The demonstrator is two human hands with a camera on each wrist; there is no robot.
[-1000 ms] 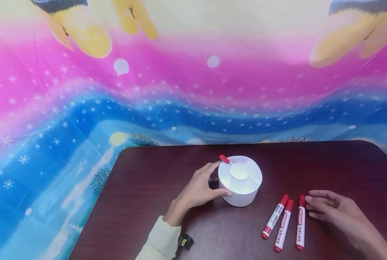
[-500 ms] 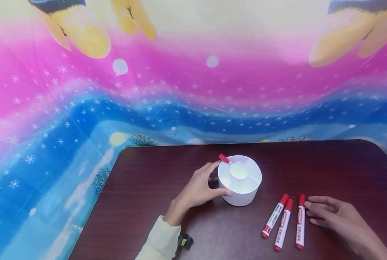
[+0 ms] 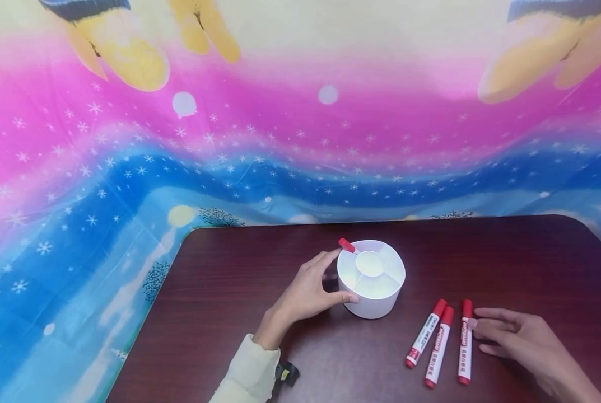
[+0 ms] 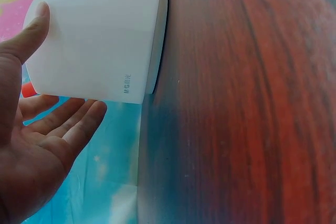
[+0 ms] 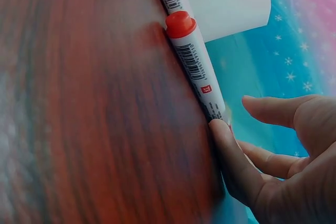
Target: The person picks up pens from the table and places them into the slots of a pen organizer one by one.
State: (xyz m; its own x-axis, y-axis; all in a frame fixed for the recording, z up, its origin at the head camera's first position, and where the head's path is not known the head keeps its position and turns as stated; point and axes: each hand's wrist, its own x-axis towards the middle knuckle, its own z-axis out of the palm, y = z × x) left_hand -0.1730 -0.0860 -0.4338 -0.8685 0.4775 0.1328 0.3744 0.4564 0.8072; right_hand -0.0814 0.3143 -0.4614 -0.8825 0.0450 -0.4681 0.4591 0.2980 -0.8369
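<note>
Hanging behind the wood-grain bench [image 3: 219, 280]: a snowflake-printed backdrop [image 3: 280, 129].
Left fingers [image 4: 86, 123] grip a white pen organizer [image 3: 378, 308]; right fingers [image 5: 233, 153], spread, touch a red-capped whiteboard marker [image 3: 465, 352].

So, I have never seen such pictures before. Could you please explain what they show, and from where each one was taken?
There is no machine here, only a person working bare-handed. The widest picture comes from a camera worn on the head; the other two come from cameras worn on each wrist, so the scene looks tilted.

On the dark wood-grain table lie three red-capped markers. Beside them stands a round white pen holder with compartments; another marker leans in it, red end up. The left hand holds the pen holder between thumb and fingers. The right hand reaches to the nearest marker, not gripping it.
</note>
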